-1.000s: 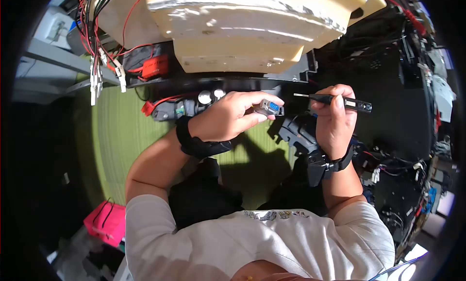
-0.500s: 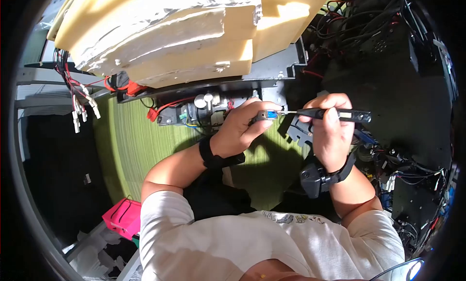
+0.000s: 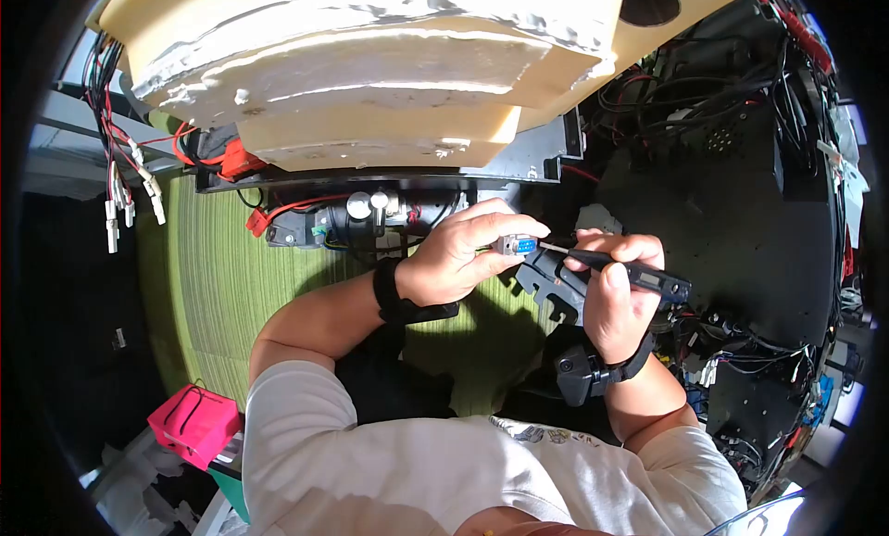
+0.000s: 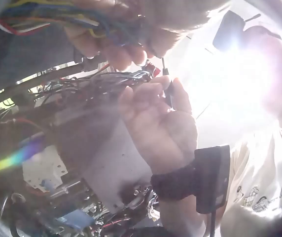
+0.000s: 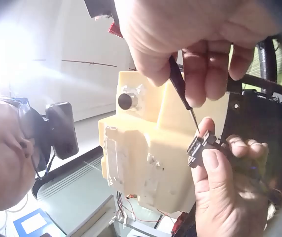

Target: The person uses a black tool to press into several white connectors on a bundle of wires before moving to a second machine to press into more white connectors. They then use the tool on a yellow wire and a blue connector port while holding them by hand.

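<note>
Between thumb and fingers, the left hand (image 3: 454,253) pinches a small grey connector (image 3: 507,245) with a blue face (image 3: 525,246). The right hand (image 3: 622,290) grips a black pen-like tool (image 3: 639,275) whose thin metal tip points left at the connector. In the right wrist view the tool (image 5: 178,84) comes down from the right hand (image 5: 195,39), its tip at the connector (image 5: 200,148) held by the left hand (image 5: 225,197); whether they touch, I cannot tell. Coloured wires (image 4: 82,19) run by the left hand (image 4: 121,44) in the left wrist view.
A large cream-coloured block (image 3: 370,82) stands on a black-edged frame ahead. White-tipped wires (image 3: 116,198) hang at the left. Below the hands lie a grey bracket (image 3: 556,286) and green flooring (image 3: 269,258). A black panel (image 3: 722,230) is at right, a pink bag (image 3: 194,425) lower left.
Since one second ago, the tool tip has come from a gap on the right to beside the connector. The tool now slants down to the right, and the head view has shifted.
</note>
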Demonstrator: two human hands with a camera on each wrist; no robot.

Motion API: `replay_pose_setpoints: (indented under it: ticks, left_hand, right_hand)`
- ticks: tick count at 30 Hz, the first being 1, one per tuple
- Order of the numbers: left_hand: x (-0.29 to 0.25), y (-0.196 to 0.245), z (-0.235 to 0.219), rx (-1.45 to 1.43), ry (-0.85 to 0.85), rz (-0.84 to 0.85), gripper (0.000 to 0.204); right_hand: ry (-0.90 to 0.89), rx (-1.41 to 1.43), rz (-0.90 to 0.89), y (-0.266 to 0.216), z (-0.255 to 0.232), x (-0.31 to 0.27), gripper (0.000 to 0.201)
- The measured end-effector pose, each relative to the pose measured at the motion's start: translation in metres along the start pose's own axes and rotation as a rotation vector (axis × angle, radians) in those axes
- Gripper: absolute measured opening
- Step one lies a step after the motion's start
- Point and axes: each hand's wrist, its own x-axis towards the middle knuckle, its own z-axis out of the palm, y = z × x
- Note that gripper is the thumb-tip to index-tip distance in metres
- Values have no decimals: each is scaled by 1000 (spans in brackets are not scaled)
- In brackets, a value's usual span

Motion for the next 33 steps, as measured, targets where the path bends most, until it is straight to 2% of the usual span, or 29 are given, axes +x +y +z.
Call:
replay_pose_setpoints:
  ticks: [6,8,15,33]
  left_hand:
    - [-2,1,-2,-13,25,62,25]
    - [-3,-2,-1,-3,27,129,27]
    - [-3,1,-4,1,20,132,29]
    - [-6,4,-2,43,28,162,29]
  right_hand:
    - [-85,-87,-63,-4,4,-1,21]
    - [-105,-129,-91,-6,5,0,20]
    - [-192,-194,-146,-8,3,0,18]
    - [-193,-263,-152,-12,3,-3,18]
